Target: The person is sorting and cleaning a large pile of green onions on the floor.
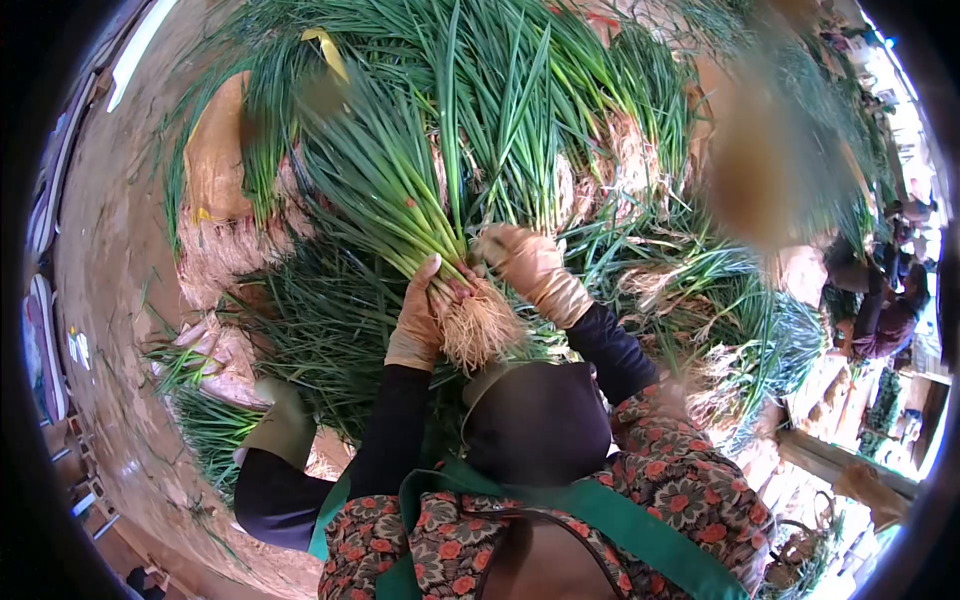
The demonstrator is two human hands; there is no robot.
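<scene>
My gloved left hand (418, 318) is wrapped round the lower stems of a bunch of green onions (425, 215). The bunch leans up and to the left, with its pale, stringy roots (478, 325) hanging toward me. My gloved right hand (528, 265) is against the right side of the bunch, just above the roots. Its fingers are curled in; what they pinch is hidden. Loose green leaves (340, 295) lie under and around both hands.
More green onions (500, 110) are heaped beyond my hands, roots toward me. A smaller pile (700, 290) lies to the right. Bare floor (110, 300) shows at left. A dark rounded shape (535, 425) is close in front of my chest. Another person (885, 315) is at far right.
</scene>
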